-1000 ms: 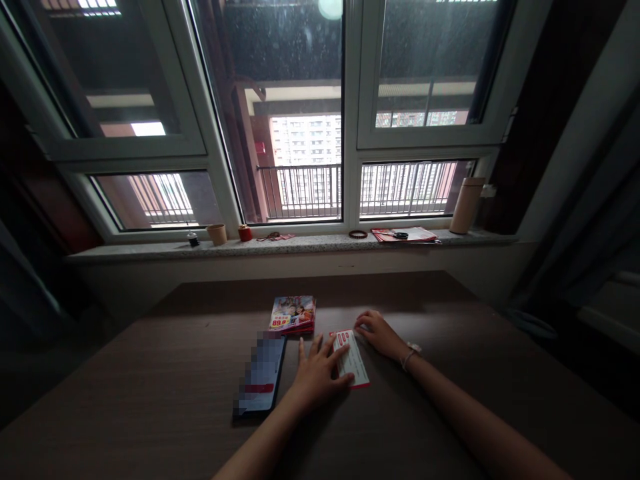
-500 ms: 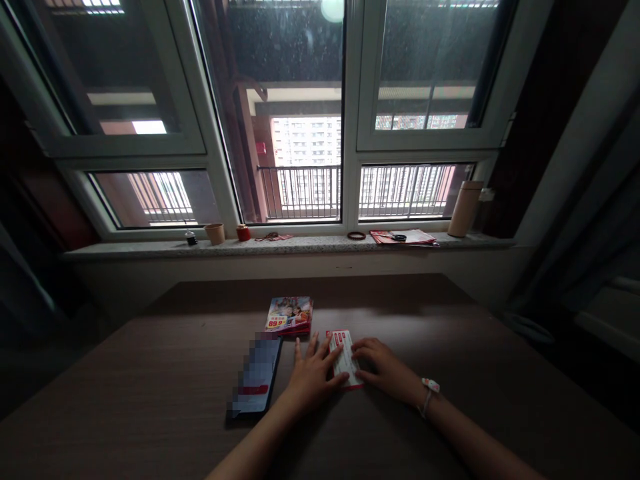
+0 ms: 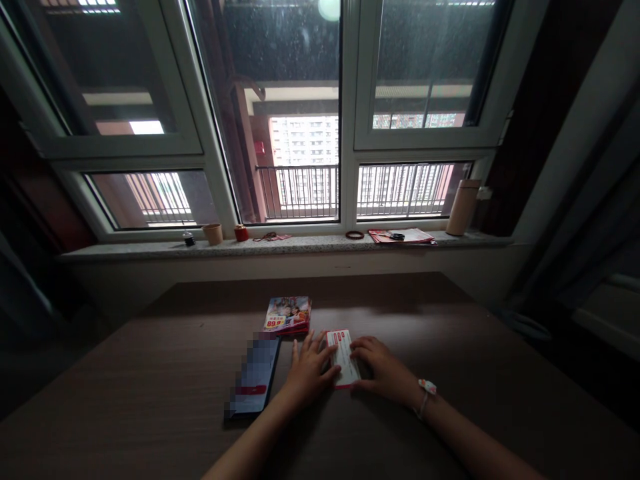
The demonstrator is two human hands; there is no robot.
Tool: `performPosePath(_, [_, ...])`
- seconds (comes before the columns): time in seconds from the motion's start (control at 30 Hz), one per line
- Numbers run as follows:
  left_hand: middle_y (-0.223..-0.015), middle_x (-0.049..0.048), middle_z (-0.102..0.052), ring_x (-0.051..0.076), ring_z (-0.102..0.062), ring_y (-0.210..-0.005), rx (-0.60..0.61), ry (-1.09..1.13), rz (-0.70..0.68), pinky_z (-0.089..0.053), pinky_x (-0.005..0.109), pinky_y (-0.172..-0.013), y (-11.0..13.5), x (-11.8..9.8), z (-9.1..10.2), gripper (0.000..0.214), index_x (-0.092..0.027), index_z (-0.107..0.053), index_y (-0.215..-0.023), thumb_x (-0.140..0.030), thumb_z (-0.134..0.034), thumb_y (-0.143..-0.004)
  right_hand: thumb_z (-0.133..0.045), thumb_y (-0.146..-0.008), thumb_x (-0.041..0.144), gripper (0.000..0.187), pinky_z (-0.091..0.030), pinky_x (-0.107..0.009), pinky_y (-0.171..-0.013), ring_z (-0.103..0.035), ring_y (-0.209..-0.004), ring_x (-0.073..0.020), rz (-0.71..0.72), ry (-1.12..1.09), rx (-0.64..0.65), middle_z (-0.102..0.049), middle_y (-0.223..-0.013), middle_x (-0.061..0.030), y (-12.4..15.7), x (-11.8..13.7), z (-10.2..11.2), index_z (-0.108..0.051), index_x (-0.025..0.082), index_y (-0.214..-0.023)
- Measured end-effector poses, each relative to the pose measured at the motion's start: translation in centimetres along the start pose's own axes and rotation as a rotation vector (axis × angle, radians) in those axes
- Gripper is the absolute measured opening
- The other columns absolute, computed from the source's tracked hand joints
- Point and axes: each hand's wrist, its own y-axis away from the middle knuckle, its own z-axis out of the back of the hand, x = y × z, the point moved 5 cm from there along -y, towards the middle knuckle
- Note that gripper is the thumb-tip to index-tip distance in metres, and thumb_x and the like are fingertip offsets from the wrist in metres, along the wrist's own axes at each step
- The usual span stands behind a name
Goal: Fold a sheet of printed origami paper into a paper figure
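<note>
A small white and red printed card (image 3: 343, 357) lies flat on the dark wooden table (image 3: 150, 387). My left hand (image 3: 307, 371) rests on the card's left edge with fingers spread. My right hand (image 3: 382, 371), a bracelet on its wrist, presses on the card's right side. Both hands touch the card; neither lifts it. A colourful stack of leaflets (image 3: 289, 315) lies just beyond the card. A dark phone (image 3: 253, 383) lies to the left of my left hand.
The stone window sill (image 3: 300, 245) carries a small cup (image 3: 213, 233), a red pot (image 3: 241, 233), a bracelet ring (image 3: 355, 235), papers with scissors (image 3: 401, 236) and a tall beige flask (image 3: 461, 207). Grey curtains (image 3: 590, 220) hang at the right.
My right hand came from the card's far end toward me onto its right side. The card now looks narrower between my hands. My left hand stayed on the left edge.
</note>
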Motion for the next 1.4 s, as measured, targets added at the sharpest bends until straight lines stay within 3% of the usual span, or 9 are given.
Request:
performPosePath(0.17, [-0.155, 0.0003, -0.03, 0.035, -0.013, -0.144, -0.011, 0.019, -0.069, -0.004, 0.065, -0.113, -0.1, 0.7, 0.7, 0.047, -0.039, -0.059, -0.125, -0.047, -0.067, -0.079, -0.079, -0.068, 0.041, 0.049, -0.038, -0.037, -0.104, -0.046, -0.119, -0.0261, -0.035, -0.001, 0.008, -0.053, -0.125, -0.0098, 0.2, -0.1, -0.2, -0.065, 0.023, -0.111])
performPosePath(0.33, [-0.151, -0.0023, -0.036, 0.038, -0.016, -0.143, 0.037, 0.055, -0.124, -0.005, 0.067, -0.112, -0.1, 1.2, 1.1, 0.046, -0.041, -0.066, -0.112, -0.048, -0.077, -0.068, -0.074, -0.076, 0.031, 0.038, -0.031, -0.041, -0.11, -0.038, -0.128, -0.0262, -0.032, -0.009, 0.052, -0.05, -0.132, -0.0073, 0.1, -0.8, -0.5, -0.065, 0.028, -0.113])
performPosePath(0.5, [-0.146, 0.0014, -0.044, 0.038, -0.023, -0.14, 0.0, 0.122, -0.121, -0.008, 0.067, -0.112, -0.3, 1.0, 0.8, 0.04, -0.032, -0.068, -0.103, -0.042, -0.079, -0.067, -0.068, -0.081, 0.025, 0.033, -0.028, -0.045, -0.113, -0.027, -0.135, -0.0265, -0.007, -0.016, 0.071, -0.048, -0.138, -0.003, 0.0, -1.0, -0.7, -0.066, 0.03, -0.113])
performPosePath(0.73, [-0.141, 0.0025, -0.05, 0.035, -0.029, -0.138, -0.045, 0.171, -0.119, -0.009, 0.069, -0.11, -0.5, 0.6, 0.5, 0.03, -0.028, -0.068, -0.093, -0.038, -0.079, -0.068, -0.067, -0.082, 0.022, 0.022, -0.037, -0.037, -0.104, -0.046, -0.116, -0.0209, 0.086, -0.032, -0.009, -0.061, -0.115, -0.0031, 0.0, 0.3, -0.6, -0.069, 0.028, -0.103])
performPosePath(1.0, [-0.134, 0.0049, -0.057, 0.036, -0.035, -0.134, -0.032, 0.229, -0.093, -0.007, 0.07, -0.11, -0.5, 1.0, 0.2, 0.047, -0.031, -0.065, -0.112, -0.04, -0.078, -0.068, -0.076, -0.074, 0.028, 0.023, -0.04, -0.034, -0.096, -0.05, -0.108, -0.0209, -0.014, -0.058, -0.056, -0.061, -0.109, -0.0033, 0.0, 0.6, -0.8, -0.069, 0.024, -0.095])
performPosePath(1.2, [-0.134, 0.0039, -0.055, 0.035, -0.035, -0.134, -0.047, 0.234, -0.093, -0.007, 0.071, -0.11, -0.6, 1.2, -0.1, 0.038, -0.033, -0.068, -0.106, -0.042, -0.076, -0.07, -0.077, -0.073, 0.024, 0.021, -0.04, -0.034, -0.094, -0.051, -0.105, -0.0207, -0.061, -0.078, -0.074, -0.061, -0.106, -0.003, -0.2, 0.4, -1.1, -0.068, 0.024, -0.092])
performPosePath(1.4, [-0.132, 0.002, -0.057, 0.031, -0.037, -0.132, -0.104, 0.209, -0.107, -0.009, 0.07, -0.109, -0.6, 1.0, -0.3, 0.023, -0.032, -0.068, -0.101, -0.038, -0.07, -0.078, -0.068, -0.082, 0.027, 0.009, -0.042, -0.034, -0.092, -0.053, -0.103, -0.0202, -0.04, -0.099, -0.101, -0.061, -0.105, -0.0044, -0.1, 0.6, -1.0, -0.067, 0.022, -0.09])
